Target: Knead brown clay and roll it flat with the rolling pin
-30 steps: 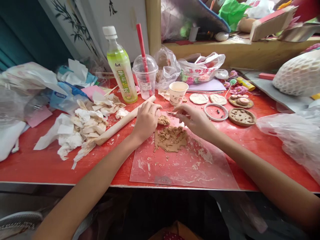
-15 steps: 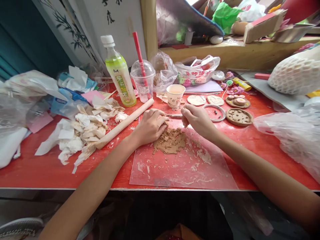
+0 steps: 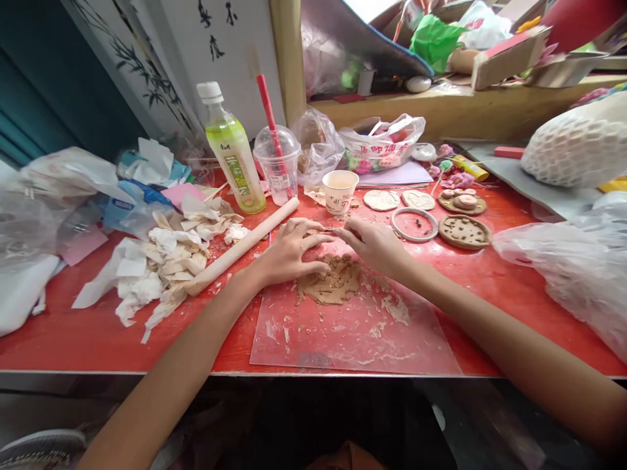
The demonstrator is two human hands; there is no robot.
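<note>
My right hand (image 3: pixel 375 245) is closed around a thin, slender tool (image 3: pixel 329 230), mostly hidden by the fingers; its exact kind cannot be made out. The fingertips of my left hand (image 3: pixel 289 251) meet the tool's other end, while the thumb is spread away over the clay. Under and in front of both hands lies a rough, crumbly patch of brown clay (image 3: pixel 336 284), flattened on a clear plastic sheet (image 3: pixel 313 356). Smears and crumbs of clay dot the sheet. Just behind the hands stands a paper cup (image 3: pixel 339 196).
Left are a rolling pin (image 3: pixel 245 241), crumpled tissues (image 3: pixel 166 261), a drink bottle (image 3: pixel 232 163) and a plastic cup with a red straw (image 3: pixel 277 163). Right are a ring (image 3: pixel 399 228), round clay pieces (image 3: pixel 465 232) and a plastic bag (image 3: pixel 563 261). The red table's front edge (image 3: pixel 147 373) runs near me.
My left thumb has opened away from the fingers. My right hand has shifted left, closer to the left hand, so less of the tool shows. The view has shifted slightly.
</note>
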